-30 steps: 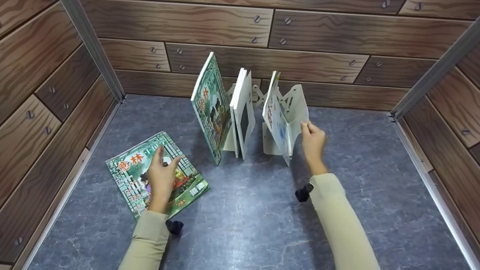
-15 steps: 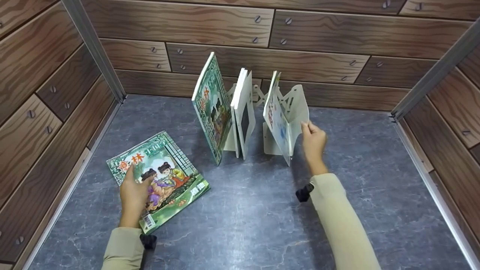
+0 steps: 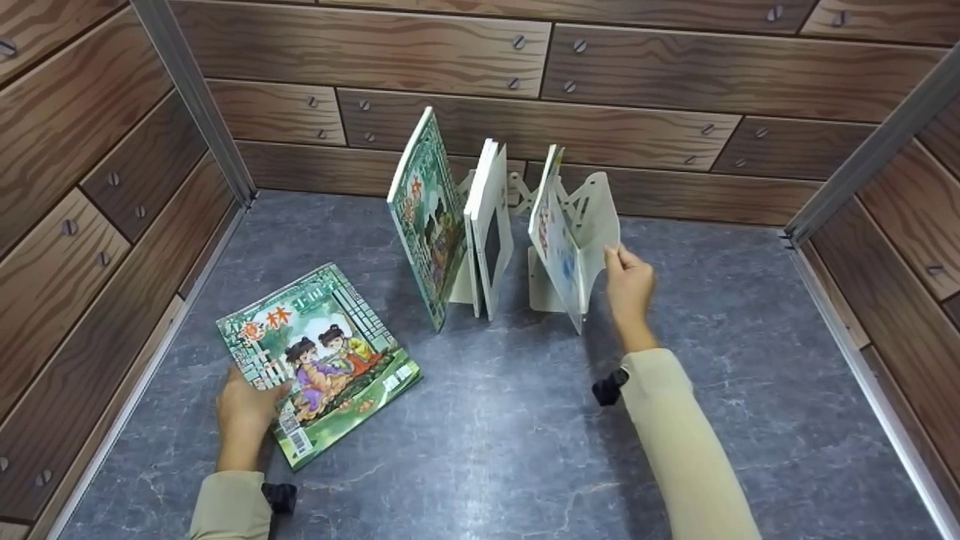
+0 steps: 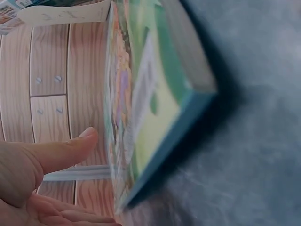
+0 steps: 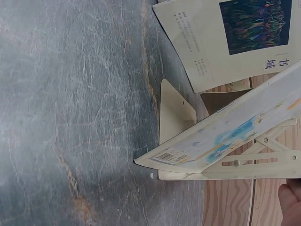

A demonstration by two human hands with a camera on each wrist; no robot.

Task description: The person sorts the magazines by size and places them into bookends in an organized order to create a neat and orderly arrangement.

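A green illustrated magazine (image 3: 341, 367) lies flat on the floor at the left, possibly on top of others; its thick edge shows in the left wrist view. My left hand (image 3: 246, 411) is at its left edge, thumb and fingers spread apart; the fingertips are partly hidden. In the left wrist view the thumb (image 4: 70, 150) stands clear of the cover. My right hand (image 3: 630, 289) pinches the front edge of the right-hand panel of a cream expandable book rack (image 3: 604, 217). A thin white picture book (image 3: 559, 247) leans against that panel.
In the rack's left part stand a green magazine (image 3: 431, 225), tilted, and white books (image 3: 491, 225) in the middle. A gap separates these from the picture book. Wood-patterned walls (image 3: 450, 52) enclose the grey marbled surface (image 3: 480, 420) at the back and sides.
My left hand has moved left and toward me, from over the magazine's cover to its left edge. The right hand keeps its grip on the rack, and the standing books stay put.
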